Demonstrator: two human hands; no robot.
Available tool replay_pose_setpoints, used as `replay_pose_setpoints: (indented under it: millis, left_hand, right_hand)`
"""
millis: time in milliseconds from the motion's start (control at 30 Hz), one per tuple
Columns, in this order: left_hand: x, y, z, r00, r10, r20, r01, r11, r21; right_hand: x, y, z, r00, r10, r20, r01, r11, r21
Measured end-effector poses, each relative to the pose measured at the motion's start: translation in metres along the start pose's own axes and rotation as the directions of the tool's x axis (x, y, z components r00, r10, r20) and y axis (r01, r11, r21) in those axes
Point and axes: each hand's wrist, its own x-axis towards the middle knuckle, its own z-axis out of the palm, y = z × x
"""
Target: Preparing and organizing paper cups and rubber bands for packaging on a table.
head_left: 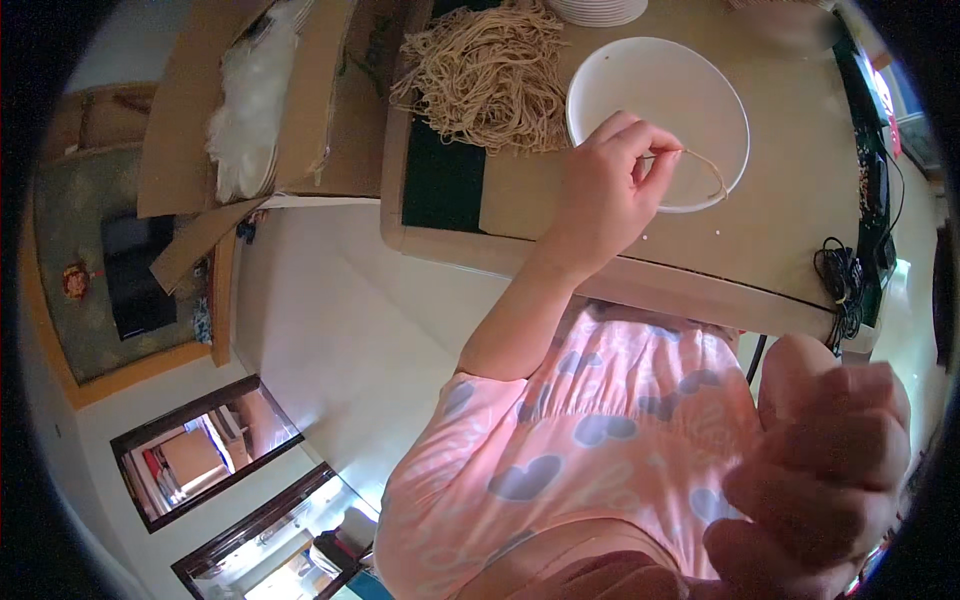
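Observation:
My left hand (608, 190) reaches over the tan table (800, 180) and pinches a single thin beige noodle strand (708, 168) between thumb and fingers. The strand hangs over the near rim of an empty white plate (655, 90). A loose pile of the same beige noodles (488, 75) lies to the left of the plate, partly on a dark green mat (440, 180). My right hand (822, 475) is raised close to the camera at the lower right. It is blurred, its fingers are curled in, and nothing shows in it.
A stack of white plates (600, 8) sits at the table's far edge. An open cardboard box (200, 120) with white filling (250, 100) stands left of the table. A coiled black cable (838, 275) lies at the table's right corner. My pink patterned clothing (590, 430) fills the lower middle.

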Motion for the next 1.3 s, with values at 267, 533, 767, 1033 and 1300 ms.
replay_pose_setpoints:
  millis: [267,533,767,1033,1300]
  left_hand:
    - [0.004,0.004,-0.001,1.000,-0.015,0.023,0.014,1.000,0.011]
    - [0.000,-0.005,-0.005,1.000,0.004,0.004,-0.004,1.000,-0.010]
    - [0.003,0.008,-0.003,0.999,-0.021,0.037,0.020,1.000,0.020]
    - [0.001,-0.001,-0.002,0.999,-0.020,0.030,0.020,1.000,-0.008]
    - [0.000,-0.001,-0.010,1.000,-0.027,-0.007,0.027,0.999,0.019]
  right_hand:
    - [-0.044,0.019,0.002,0.929,-0.286,-0.235,0.274,0.958,-0.085]
    - [-0.029,0.042,0.028,0.846,-0.424,-0.324,0.334,0.894,-0.298]
    - [-0.069,-0.007,-0.007,0.926,-0.205,-0.317,0.118,0.955,-0.274]
    - [-0.039,0.022,0.013,0.966,-0.053,-0.253,0.051,0.999,-0.013]
    - [-0.061,0.023,-0.012,0.874,-0.447,-0.190,0.408,0.888,-0.212]
